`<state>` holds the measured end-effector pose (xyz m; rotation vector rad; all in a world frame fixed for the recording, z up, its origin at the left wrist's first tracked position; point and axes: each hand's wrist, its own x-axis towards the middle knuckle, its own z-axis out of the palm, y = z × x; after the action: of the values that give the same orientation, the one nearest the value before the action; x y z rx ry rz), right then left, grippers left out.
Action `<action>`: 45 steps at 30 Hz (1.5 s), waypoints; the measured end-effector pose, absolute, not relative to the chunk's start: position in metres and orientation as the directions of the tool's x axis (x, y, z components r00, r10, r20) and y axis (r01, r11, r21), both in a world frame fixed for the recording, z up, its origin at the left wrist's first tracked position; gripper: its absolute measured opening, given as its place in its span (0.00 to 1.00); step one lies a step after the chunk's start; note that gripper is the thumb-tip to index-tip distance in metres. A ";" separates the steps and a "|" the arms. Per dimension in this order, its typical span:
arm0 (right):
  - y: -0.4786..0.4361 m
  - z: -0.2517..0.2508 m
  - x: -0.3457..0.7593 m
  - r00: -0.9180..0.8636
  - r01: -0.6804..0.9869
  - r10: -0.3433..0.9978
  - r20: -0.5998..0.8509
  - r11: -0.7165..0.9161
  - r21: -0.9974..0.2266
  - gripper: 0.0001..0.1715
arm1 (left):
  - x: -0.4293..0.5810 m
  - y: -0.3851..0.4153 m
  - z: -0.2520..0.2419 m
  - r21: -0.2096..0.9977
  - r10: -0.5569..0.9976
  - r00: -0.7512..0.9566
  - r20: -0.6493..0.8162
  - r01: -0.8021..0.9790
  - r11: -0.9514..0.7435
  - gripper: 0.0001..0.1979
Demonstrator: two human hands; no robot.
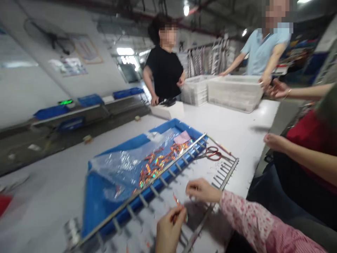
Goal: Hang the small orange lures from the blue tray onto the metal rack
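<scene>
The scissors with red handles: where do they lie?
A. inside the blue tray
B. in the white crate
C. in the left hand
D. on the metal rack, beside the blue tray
D: the scissors lie on the metal rack, just outside the blue tray, away from both hands.
</scene>
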<state>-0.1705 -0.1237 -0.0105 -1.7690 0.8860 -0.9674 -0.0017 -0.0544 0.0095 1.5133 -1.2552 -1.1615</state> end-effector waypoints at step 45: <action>-0.106 -0.036 -0.187 0.602 -0.658 -0.795 -0.082 -0.435 -0.615 0.10 | -0.005 -0.127 -0.002 0.561 -0.992 -0.120 -0.046 -0.825 0.073 0.10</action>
<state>-0.1865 -0.1060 -0.0358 -2.2187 1.1425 -0.2925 -0.0046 -0.1272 -0.0022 1.8076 -2.0101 -0.6625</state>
